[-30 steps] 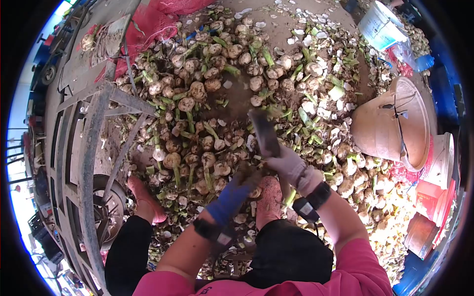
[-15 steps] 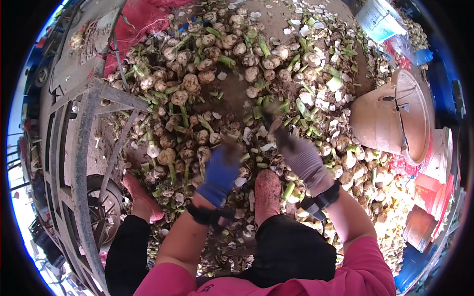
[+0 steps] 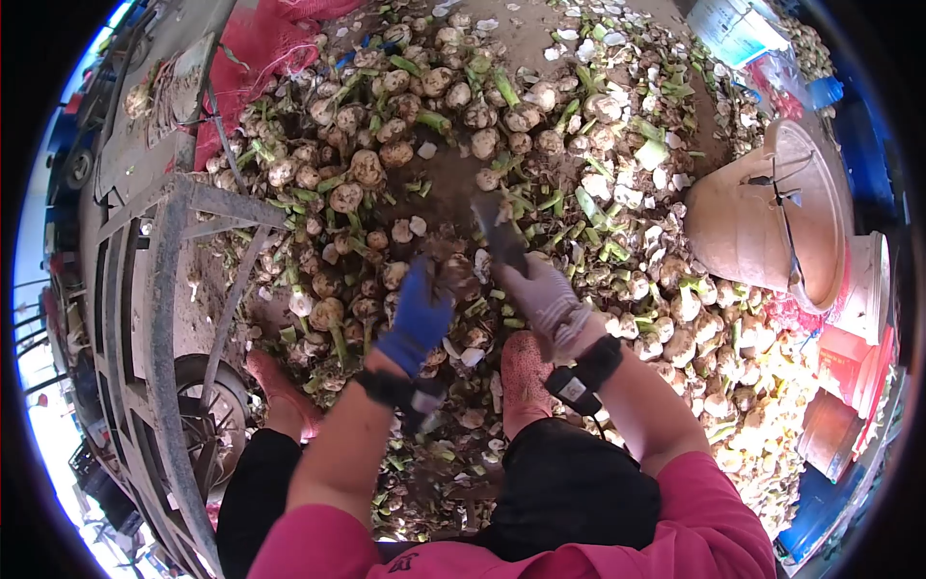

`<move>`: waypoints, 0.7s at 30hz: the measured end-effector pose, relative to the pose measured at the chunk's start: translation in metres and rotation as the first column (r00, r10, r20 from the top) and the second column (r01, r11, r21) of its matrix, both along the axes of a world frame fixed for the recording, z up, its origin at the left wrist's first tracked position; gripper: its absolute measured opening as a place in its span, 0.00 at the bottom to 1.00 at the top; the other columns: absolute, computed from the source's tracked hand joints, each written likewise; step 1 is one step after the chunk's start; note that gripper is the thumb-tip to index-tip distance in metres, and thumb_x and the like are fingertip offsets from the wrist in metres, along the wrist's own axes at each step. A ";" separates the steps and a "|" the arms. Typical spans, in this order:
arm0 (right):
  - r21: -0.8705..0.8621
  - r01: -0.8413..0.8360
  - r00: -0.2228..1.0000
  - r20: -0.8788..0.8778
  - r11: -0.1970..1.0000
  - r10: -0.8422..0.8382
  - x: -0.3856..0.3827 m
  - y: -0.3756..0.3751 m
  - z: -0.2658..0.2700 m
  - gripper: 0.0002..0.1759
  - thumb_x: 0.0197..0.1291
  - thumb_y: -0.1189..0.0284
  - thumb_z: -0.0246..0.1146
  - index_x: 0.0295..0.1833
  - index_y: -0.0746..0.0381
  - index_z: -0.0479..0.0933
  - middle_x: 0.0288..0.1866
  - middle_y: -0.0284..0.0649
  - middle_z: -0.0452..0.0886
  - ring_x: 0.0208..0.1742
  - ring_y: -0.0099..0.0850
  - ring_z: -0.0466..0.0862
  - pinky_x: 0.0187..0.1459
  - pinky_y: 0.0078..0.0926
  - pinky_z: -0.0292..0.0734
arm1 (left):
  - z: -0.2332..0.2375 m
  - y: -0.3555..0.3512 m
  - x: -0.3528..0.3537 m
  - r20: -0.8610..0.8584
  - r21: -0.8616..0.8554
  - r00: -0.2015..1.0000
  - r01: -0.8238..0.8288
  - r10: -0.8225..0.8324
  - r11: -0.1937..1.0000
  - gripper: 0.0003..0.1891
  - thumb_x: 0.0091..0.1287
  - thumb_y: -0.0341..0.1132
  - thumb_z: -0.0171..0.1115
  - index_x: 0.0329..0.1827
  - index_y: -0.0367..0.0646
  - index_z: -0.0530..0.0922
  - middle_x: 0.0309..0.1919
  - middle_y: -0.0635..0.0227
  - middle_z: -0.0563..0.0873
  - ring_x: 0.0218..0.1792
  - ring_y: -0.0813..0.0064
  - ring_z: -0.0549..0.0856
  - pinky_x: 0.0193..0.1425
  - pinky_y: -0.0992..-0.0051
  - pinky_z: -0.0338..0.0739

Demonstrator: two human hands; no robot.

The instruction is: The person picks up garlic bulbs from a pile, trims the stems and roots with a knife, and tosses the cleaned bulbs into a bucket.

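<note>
Over a littered floor [image 3: 449, 193], left of the tub [image 3: 723, 232], works amid piled bulbs [image 3: 367, 169], cut stems [image 3: 588, 206] and pale scraps [image 3: 651, 154]. Has a metal cart [image 3: 162, 299] on the far side of the bulbs from the tub, a bucket [image 3: 730, 37] above the tub and a white pail [image 3: 866, 289] just below it.

Grips a knife [image 3: 502, 239] in the right hand [image 3: 542, 299], well left of the tub, with fingers wrapped round the dark handle and the blade pointing up, tilted slightly away from the tub. Holds a soil-caked bulb [image 3: 458, 275] in the left hand [image 3: 417, 314], farther left of the tub, with blue-gloved fingers closed on it; too blurred to tell the exact set of each fingertip.

Appears to be at the cutting step, with knife just beside bulb, both left of the tub; cannot tell whether touching. Calls next, by judgement, for a firm hold on the bulb, turned to suit the blade, and a short, controlled stroke with left fingers clear of the edge.
</note>
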State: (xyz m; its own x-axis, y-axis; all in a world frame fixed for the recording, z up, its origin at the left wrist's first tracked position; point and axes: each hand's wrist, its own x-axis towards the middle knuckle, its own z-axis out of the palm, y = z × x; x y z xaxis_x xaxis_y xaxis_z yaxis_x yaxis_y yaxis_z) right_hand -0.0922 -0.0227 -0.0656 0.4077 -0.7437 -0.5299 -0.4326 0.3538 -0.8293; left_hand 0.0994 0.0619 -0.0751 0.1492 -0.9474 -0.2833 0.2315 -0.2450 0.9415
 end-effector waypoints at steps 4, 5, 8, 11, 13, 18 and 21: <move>0.051 0.118 0.936 0.328 0.992 -0.128 0.020 0.014 0.047 0.16 0.67 0.65 0.58 0.51 0.67 0.76 0.33 0.40 0.83 0.32 0.30 0.83 0.37 0.29 0.78 | 0.012 0.034 -0.062 -0.255 -0.249 0.964 -0.142 0.076 0.958 0.21 0.72 0.26 0.53 0.68 0.43 0.65 0.45 0.71 0.77 0.41 0.83 0.79 0.44 0.81 0.78; -0.101 0.133 0.935 0.344 0.986 -0.091 0.016 0.018 0.055 0.15 0.68 0.66 0.57 0.52 0.67 0.76 0.33 0.40 0.83 0.32 0.31 0.83 0.36 0.30 0.78 | 0.032 0.027 -0.074 -0.320 -0.236 0.940 -0.198 0.117 0.951 0.21 0.72 0.25 0.53 0.67 0.42 0.66 0.44 0.72 0.78 0.41 0.84 0.79 0.45 0.81 0.78; -0.398 -0.213 0.969 -0.205 0.892 0.140 -0.005 -0.010 0.098 0.13 0.66 0.69 0.57 0.53 0.62 0.76 0.43 0.50 0.83 0.40 0.42 0.86 0.43 0.39 0.80 | 0.069 0.008 -0.070 -0.248 -0.082 0.935 -0.282 0.254 0.956 0.19 0.70 0.22 0.55 0.64 0.40 0.68 0.42 0.73 0.80 0.42 0.85 0.79 0.45 0.80 0.78; -0.526 -0.343 0.875 -0.481 0.778 0.060 -0.009 -0.025 0.100 0.10 0.62 0.71 0.58 0.48 0.61 0.77 0.38 0.47 0.82 0.41 0.46 0.83 0.42 0.42 0.79 | 0.051 0.000 -0.047 0.200 -0.067 0.940 -0.267 0.275 0.961 0.16 0.69 0.25 0.57 0.59 0.41 0.72 0.47 0.67 0.83 0.42 0.79 0.83 0.45 0.80 0.79; -0.681 -0.426 0.901 -0.376 0.596 0.214 0.003 0.001 0.132 0.09 0.62 0.68 0.60 0.46 0.59 0.77 0.36 0.47 0.81 0.39 0.46 0.83 0.41 0.42 0.79 | 0.028 -0.002 -0.023 0.288 -0.405 0.957 0.104 0.019 0.908 0.14 0.72 0.31 0.56 0.59 0.41 0.72 0.47 0.63 0.83 0.44 0.73 0.84 0.46 0.77 0.80; -0.778 -0.559 0.821 -0.472 0.286 0.321 0.014 0.021 0.117 0.10 0.60 0.67 0.63 0.44 0.59 0.77 0.34 0.45 0.80 0.36 0.45 0.84 0.37 0.40 0.80 | 0.007 0.009 -0.044 -0.520 0.175 0.740 -0.397 0.427 0.901 0.17 0.74 0.41 0.54 0.58 0.40 0.73 0.50 0.55 0.83 0.46 0.63 0.85 0.50 0.66 0.82; -0.481 -0.692 0.718 -0.540 0.538 0.440 0.002 -0.019 0.084 0.07 0.58 0.72 0.61 0.42 0.62 0.75 0.34 0.49 0.81 0.37 0.46 0.85 0.37 0.41 0.81 | 0.051 0.006 -0.042 0.664 -0.269 0.711 -0.063 0.232 0.961 0.16 0.72 0.38 0.57 0.58 0.40 0.71 0.51 0.55 0.82 0.46 0.62 0.85 0.53 0.63 0.82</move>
